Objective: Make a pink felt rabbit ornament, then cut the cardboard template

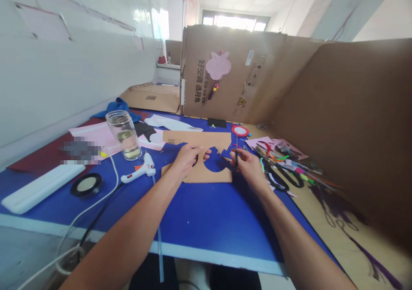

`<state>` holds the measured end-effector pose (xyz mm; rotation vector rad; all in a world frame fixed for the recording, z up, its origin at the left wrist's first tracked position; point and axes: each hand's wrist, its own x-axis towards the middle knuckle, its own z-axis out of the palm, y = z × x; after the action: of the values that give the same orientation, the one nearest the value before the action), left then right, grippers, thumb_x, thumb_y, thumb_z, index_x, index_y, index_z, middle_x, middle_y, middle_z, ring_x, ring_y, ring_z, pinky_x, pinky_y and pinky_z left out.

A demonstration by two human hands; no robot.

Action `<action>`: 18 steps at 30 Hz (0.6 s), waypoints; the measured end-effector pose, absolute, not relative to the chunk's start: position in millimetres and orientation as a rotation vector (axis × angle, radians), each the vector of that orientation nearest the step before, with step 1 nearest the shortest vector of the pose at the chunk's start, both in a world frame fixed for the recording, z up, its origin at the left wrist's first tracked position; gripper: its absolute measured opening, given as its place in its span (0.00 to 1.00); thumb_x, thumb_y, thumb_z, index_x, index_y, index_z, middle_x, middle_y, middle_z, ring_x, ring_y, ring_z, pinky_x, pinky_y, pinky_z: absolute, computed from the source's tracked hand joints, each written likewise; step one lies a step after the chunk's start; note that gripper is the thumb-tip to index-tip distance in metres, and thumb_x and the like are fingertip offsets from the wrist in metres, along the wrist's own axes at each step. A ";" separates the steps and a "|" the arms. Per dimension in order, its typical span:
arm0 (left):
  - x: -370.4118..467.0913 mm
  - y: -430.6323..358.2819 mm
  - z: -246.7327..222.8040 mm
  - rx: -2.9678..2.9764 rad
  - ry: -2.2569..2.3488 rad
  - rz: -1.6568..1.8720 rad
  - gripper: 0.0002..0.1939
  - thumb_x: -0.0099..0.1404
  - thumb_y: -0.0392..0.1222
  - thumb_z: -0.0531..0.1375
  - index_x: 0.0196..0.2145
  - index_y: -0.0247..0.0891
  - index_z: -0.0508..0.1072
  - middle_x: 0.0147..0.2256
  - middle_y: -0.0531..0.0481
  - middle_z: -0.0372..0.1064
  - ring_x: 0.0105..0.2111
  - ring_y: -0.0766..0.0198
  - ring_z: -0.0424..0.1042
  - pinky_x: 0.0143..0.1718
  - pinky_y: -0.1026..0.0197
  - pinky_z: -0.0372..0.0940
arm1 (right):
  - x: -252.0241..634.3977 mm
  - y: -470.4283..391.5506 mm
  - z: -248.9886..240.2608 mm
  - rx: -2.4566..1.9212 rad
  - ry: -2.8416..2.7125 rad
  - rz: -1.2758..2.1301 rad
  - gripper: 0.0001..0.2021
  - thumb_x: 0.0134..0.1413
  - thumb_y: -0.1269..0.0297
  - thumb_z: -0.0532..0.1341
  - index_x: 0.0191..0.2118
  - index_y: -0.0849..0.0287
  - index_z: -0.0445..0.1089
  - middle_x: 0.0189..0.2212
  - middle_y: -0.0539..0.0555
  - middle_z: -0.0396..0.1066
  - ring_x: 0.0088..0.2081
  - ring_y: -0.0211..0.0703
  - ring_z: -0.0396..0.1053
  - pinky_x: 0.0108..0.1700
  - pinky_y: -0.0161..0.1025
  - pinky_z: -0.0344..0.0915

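The head view shows a blue table [206, 208] under a tan cardboard sheet [209, 174] with cut-out openings, held off its near edge. A glass jar [125, 136] and a white glue gun [140, 169] lie left of the sheet. The left hand [189, 157] pinches the sheet between thumb and fingers; the right hand [247, 163] grips small scissors [237, 154], blades up.

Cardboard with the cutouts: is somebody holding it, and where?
Yes. The left hand holds the cardboard by the narrow strip beside the big round cutout.
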<state>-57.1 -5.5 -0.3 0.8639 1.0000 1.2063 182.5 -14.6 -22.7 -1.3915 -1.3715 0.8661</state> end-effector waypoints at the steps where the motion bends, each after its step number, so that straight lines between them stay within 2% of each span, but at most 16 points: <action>1: -57.3 -6.3 0.0 0.861 1.000 1.203 0.10 0.72 0.34 0.64 0.32 0.30 0.83 0.37 0.35 0.86 0.27 0.63 0.80 0.35 0.62 0.74 | 182.1 -15.3 -21.7 -1.396 -1.381 0.859 0.34 0.53 0.40 0.69 0.56 0.63 0.81 0.26 0.51 0.75 0.26 0.42 0.67 0.25 0.37 0.61; 6: -59.3 -7.3 -2.8 0.845 0.980 1.211 0.07 0.68 0.38 0.71 0.34 0.31 0.84 0.36 0.35 0.85 0.29 0.61 0.81 0.37 0.60 0.75 | 183.5 -16.0 -22.5 -1.404 -1.424 0.844 0.34 0.54 0.40 0.69 0.57 0.64 0.80 0.26 0.51 0.75 0.25 0.43 0.66 0.26 0.38 0.62; 13: -60.6 -7.2 -7.1 0.872 0.978 1.210 0.07 0.68 0.40 0.71 0.35 0.31 0.84 0.36 0.36 0.85 0.29 0.61 0.81 0.39 0.60 0.73 | 188.9 -14.3 -33.6 -1.392 -1.548 0.739 0.33 0.59 0.39 0.68 0.57 0.63 0.81 0.28 0.55 0.79 0.28 0.46 0.70 0.30 0.40 0.63; 18: -61.3 -9.1 -5.6 0.890 0.971 1.191 0.09 0.68 0.41 0.71 0.35 0.31 0.84 0.37 0.35 0.85 0.30 0.61 0.82 0.39 0.59 0.73 | 189.7 -15.6 -30.2 -1.425 -1.595 0.645 0.30 0.61 0.40 0.66 0.56 0.62 0.82 0.26 0.54 0.78 0.26 0.46 0.68 0.31 0.41 0.61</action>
<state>-61.3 -9.1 -5.6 0.8903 0.9712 1.1908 189.7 -15.6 -30.2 -1.4251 -1.5947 0.6447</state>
